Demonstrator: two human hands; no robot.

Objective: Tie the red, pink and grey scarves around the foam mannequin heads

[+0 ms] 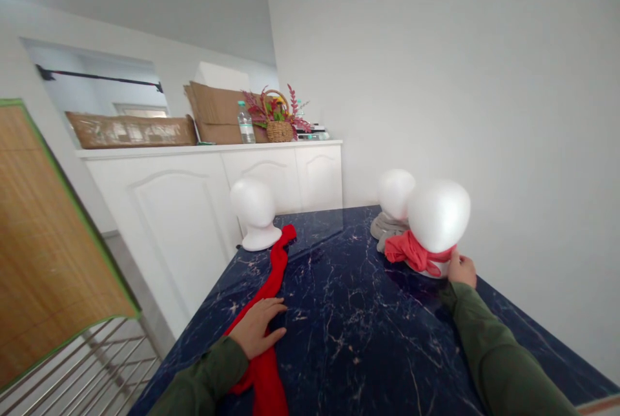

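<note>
Head cam: L hand over red scarf on counter, grip spread; R hand at coral scarf round foam head, can't tell if pinching. Scarves prob. light, soft, limp; best held nr. ends.

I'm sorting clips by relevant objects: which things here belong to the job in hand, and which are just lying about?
Likely in use:
- coral scarf, at the right hand
- front head wearing it
- red scarf, partly beneath the left hand
- bare head
- grey scarf
- rear head

Lying about:
- water bottle
- flower basket
- cardboard boxes
</note>
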